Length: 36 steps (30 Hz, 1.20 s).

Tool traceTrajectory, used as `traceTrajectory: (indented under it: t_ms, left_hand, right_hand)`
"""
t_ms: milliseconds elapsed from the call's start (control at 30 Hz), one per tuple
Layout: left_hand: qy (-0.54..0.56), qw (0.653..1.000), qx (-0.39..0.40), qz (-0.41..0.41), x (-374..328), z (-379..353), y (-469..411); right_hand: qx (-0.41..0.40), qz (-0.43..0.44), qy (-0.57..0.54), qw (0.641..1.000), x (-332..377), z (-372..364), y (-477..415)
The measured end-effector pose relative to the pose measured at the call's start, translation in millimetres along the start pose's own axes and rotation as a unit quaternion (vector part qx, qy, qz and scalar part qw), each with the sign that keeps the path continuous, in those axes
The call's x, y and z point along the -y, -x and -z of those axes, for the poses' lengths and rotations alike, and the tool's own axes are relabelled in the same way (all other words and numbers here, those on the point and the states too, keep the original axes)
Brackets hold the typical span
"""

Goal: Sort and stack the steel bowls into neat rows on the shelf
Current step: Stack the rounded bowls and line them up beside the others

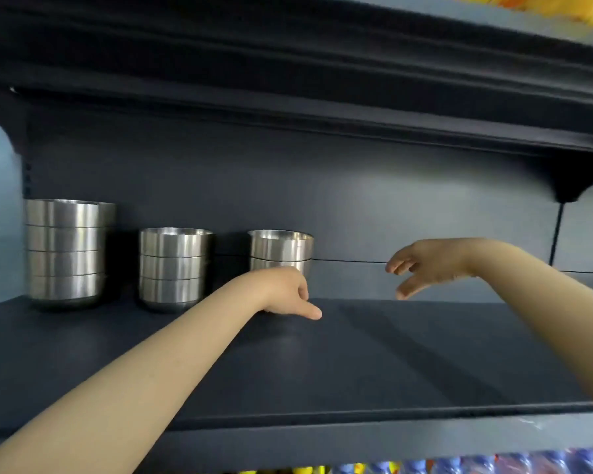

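Observation:
Three stacks of steel bowls stand in a row at the back left of the dark shelf (374,354). The tallest stack (67,253) is at the far left, a middle stack (173,268) follows, and a shorter stack (281,249) is on the right. My left hand (288,294) is in front of the lower part of the right stack, hiding it, with the thumb stretched out over the shelf; whether it touches the bowls cannot be told. My right hand (425,265) hovers to the right of that stack, fingers loosely spread, holding nothing.
The shelf above (288,107) overhangs closely. A dark back panel (356,200) closes the rear. A bracket (567,189) hangs at the right end. Colourful packets (459,466) show on the level below the shelf's front edge.

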<state>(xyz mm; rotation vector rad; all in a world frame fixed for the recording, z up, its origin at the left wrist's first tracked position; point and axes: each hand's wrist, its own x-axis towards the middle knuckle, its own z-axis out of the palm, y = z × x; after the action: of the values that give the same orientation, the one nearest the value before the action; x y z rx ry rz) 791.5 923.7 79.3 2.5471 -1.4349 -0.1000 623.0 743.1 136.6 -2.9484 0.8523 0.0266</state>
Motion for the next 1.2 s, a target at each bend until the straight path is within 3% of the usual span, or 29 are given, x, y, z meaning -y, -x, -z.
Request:
traceTrajectory:
  t_ms: [367, 700, 1033, 1200]
  left_hand:
    - [0.083, 0.979, -0.007, -0.185, -265, -50, -21]
    - [0.144, 0.931, 0.013, -0.334, -511, -102, 6]
    - [0.096, 0.927, 0.037, -0.361, -656, -157, -66]
    - [0.085, 0.916, 0.066, -0.386, -709, -155, -127]
  right_hand:
    - [-0.031, -0.189, 0.019, 0.981, -219, 8, 215]
    - [-0.132, -0.316, 0.021, 0.939, -386, 6, 402]
    - [-0.166, -0.337, -0.013, 0.927, -524, -38, 417]
    - [-0.188, -0.348, 0.011, 0.918, -604, -26, 396]
